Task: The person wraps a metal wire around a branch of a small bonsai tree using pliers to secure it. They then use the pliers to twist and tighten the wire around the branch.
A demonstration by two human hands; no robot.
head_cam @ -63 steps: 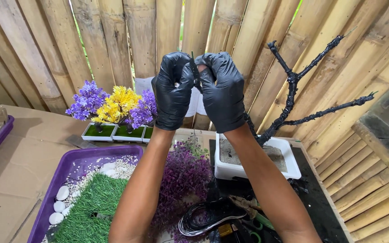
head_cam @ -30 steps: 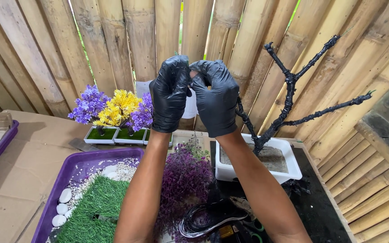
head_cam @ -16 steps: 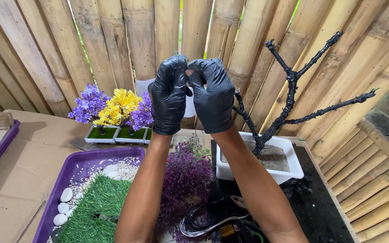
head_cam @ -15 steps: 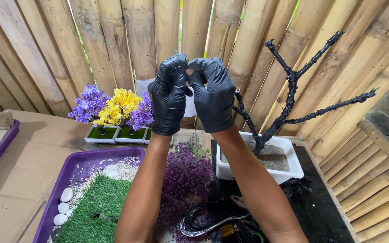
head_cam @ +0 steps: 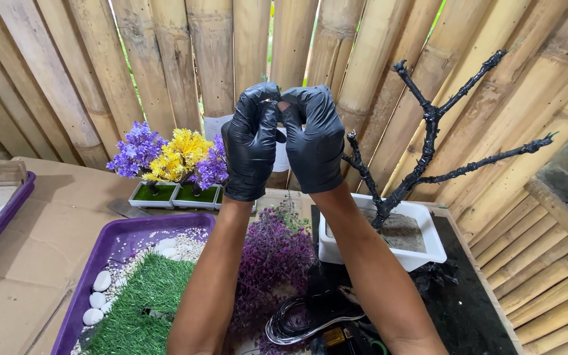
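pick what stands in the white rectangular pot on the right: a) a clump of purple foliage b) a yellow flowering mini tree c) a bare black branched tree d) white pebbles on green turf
c: the white pot holds a bare black branched tree rising from its sandy fill, with no leaves or flowers on it.

Black gloves (head_cam: 251, 141), black bare tree (head_cam: 428, 141) in white pot (head_cam: 422, 253) at 3 o'clock, purple tray (head_cam: 116, 240) with green turf (head_cam: 142, 309), yellow-purple mini flowers (head_cam: 175, 158) at 10.
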